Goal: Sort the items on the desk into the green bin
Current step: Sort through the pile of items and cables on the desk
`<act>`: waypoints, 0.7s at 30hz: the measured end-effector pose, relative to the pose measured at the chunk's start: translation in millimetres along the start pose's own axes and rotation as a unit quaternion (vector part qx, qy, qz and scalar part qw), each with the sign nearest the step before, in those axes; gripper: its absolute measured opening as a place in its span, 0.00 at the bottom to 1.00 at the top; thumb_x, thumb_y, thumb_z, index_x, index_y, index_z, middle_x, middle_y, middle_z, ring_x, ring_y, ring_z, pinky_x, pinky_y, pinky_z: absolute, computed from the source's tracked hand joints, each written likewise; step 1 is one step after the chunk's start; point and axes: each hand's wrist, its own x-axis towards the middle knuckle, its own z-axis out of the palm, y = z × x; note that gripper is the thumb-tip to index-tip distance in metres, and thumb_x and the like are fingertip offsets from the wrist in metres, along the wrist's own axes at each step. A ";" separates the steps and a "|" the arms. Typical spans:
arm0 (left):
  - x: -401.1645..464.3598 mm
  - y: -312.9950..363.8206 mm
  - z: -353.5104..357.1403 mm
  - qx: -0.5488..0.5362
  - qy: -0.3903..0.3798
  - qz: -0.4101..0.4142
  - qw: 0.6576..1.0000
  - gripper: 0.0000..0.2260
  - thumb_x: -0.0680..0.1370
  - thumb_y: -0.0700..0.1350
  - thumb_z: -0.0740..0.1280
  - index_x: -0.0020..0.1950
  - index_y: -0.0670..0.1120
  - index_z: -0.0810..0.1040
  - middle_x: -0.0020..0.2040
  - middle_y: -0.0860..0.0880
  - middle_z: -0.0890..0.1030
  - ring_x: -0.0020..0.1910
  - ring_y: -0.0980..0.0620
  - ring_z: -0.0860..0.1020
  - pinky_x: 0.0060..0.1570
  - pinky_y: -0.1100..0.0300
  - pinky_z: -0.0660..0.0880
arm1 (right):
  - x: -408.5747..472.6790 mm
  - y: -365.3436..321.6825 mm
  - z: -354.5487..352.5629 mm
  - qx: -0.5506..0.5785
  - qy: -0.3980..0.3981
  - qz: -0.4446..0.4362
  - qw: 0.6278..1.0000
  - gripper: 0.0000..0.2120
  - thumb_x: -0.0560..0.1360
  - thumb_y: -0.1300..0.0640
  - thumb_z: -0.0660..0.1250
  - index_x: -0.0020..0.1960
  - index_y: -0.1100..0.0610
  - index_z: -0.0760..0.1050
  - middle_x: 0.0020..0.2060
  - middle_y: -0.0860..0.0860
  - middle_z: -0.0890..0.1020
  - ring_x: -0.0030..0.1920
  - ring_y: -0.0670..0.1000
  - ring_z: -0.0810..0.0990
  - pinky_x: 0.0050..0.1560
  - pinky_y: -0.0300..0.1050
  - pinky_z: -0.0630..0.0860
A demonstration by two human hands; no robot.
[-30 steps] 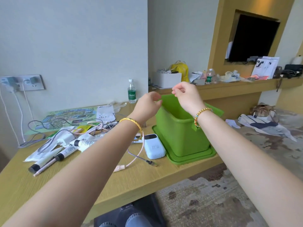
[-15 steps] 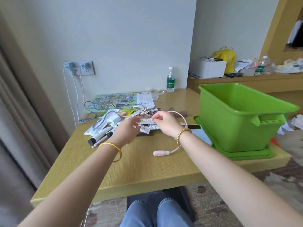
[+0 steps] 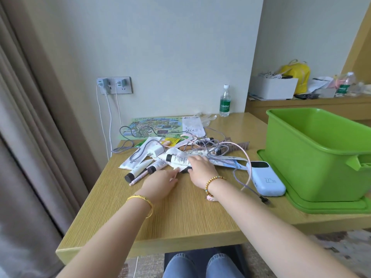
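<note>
The green bin [image 3: 313, 157] stands on its lid [image 3: 321, 206] at the desk's right side. A pile of items lies mid-desk: white tubes [image 3: 178, 159], a pink pen [image 3: 138, 178], a hairbrush [image 3: 202, 143], tangled cables [image 3: 226, 151] and a white charger [image 3: 155, 151]. A light blue power bank [image 3: 265, 180] lies beside the bin. My left hand [image 3: 160, 183] reaches flat toward the pile, its fingertips at a white paper edge. My right hand [image 3: 200, 169] rests palm down on the pile, over a dark item that is mostly hidden.
A printed map [image 3: 152, 127] and a water bottle [image 3: 224, 101] sit at the back of the desk [image 3: 180, 217]. Chargers are plugged into the wall socket [image 3: 114, 85]. A curtain hangs at the left. A shelf with a white box [image 3: 273, 87] is behind the bin.
Both hands came from above the green bin to the pile and have lowered onto it. The view has swung left and down toward the desk.
</note>
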 end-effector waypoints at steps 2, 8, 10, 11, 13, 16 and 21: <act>2.1 3.8 1.0 -0.004 0.033 -0.012 0.999 0.17 0.78 0.45 0.58 0.66 0.52 0.71 0.55 0.47 0.80 0.54 0.45 0.78 0.41 0.58 0.71 | 2.0 -1.0 0.4 -0.029 -0.010 0.009 0.999 0.21 0.78 0.53 0.60 0.69 0.57 0.65 0.66 0.55 0.68 0.67 0.58 0.63 0.65 0.54 0.65; 4.5 7.9 1.3 0.005 0.084 -0.068 0.994 0.14 0.77 0.37 0.54 0.61 0.40 0.70 0.59 0.40 0.75 0.60 0.41 0.72 0.53 0.53 0.69 | 1.5 -8.3 4.0 -0.089 -0.010 0.006 0.996 0.18 0.78 0.57 0.58 0.65 0.62 0.65 0.65 0.58 0.67 0.66 0.58 0.63 0.64 0.53 0.64; 5.7 2.3 -0.1 -0.066 0.117 -0.088 0.987 0.11 0.79 0.41 0.55 0.58 0.40 0.73 0.55 0.40 0.77 0.56 0.40 0.75 0.51 0.53 0.71 | 1.1 -9.5 1.4 -0.079 -0.016 0.007 0.997 0.18 0.78 0.55 0.56 0.65 0.62 0.66 0.65 0.59 0.68 0.66 0.59 0.64 0.64 0.54 0.64; 5.5 -0.9 -0.9 -0.120 0.128 -0.104 0.979 0.11 0.80 0.43 0.56 0.57 0.40 0.74 0.53 0.41 0.79 0.54 0.41 0.77 0.48 0.55 0.71 | 0.9 -9.3 -0.3 -0.071 -0.015 0.003 0.997 0.18 0.79 0.54 0.55 0.64 0.62 0.68 0.63 0.59 0.70 0.65 0.59 0.66 0.63 0.54 0.65; 4.3 -6.0 -3.8 -0.217 0.157 -0.139 0.953 0.11 0.79 0.46 0.59 0.55 0.42 0.76 0.48 0.44 0.81 0.49 0.43 0.78 0.44 0.57 0.70 | 0.3 -7.5 -3.4 -0.040 0.002 0.001 0.999 0.17 0.80 0.51 0.53 0.59 0.62 0.72 0.57 0.59 0.77 0.58 0.59 0.73 0.53 0.51 0.70; 1.0 -9.7 -13.4 -0.325 0.239 -0.164 0.900 0.08 0.77 0.45 0.62 0.50 0.43 0.78 0.38 0.47 0.80 0.41 0.45 0.78 0.40 0.57 0.71 | -2.8 -5.5 -9.3 0.060 0.028 0.034 0.997 0.15 0.80 0.52 0.54 0.54 0.61 0.73 0.47 0.58 0.80 0.44 0.57 0.77 0.38 0.46 0.68; -5.2 -4.1 -37.1 -0.491 0.306 -0.188 0.794 0.08 0.79 0.45 0.62 0.48 0.40 0.74 0.40 0.43 0.82 0.35 0.50 0.82 0.36 0.56 0.81 | -6.2 -7.9 -20.1 0.360 0.021 0.114 0.926 0.15 0.79 0.55 0.57 0.62 0.62 0.71 0.39 0.55 0.79 0.31 0.51 0.79 0.28 0.41 0.78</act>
